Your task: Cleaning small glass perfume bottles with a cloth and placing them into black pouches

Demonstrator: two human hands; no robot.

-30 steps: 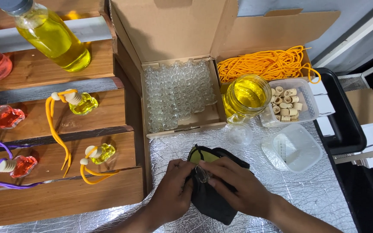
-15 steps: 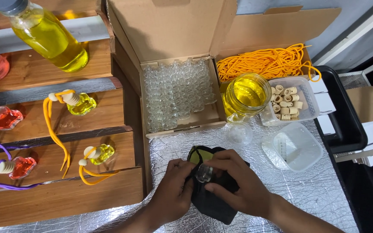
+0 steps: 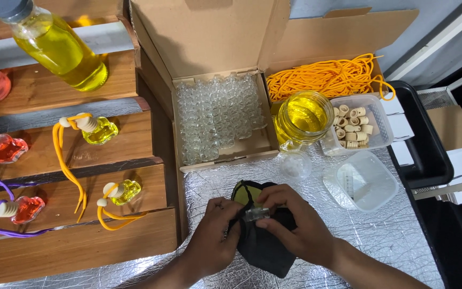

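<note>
1. While pressed together low on the silver bench, worked as a pair: left hand and right hand.
2. Left hand: curled shut on the black cloth, fingers bunched at its left edge.
3. Right hand: pinched shut on a small clear bottle, held on its side between thumb and fingertips, right on top of the cloth.
4. Cloth: black outside, yellow inside at the top fold, lay on the silver bench just under both hands.
5. Behind the hands: an open cardboard box packed with more tiny clear bottles.
6. Right of that box: a heap of orange cord, then a glass jar of yellow liquid, open at the top.
7. Beside the jar: a clear tub of little wooden caps, and nearer, an empty clear tub.
8. Just in front of the jar: a small clear funnel.
9. Far left, on wooden steps: small filled bottles with yellow or red liquid, tied with orange or purple cords, plus a big yellow bottle at the top.
</note>
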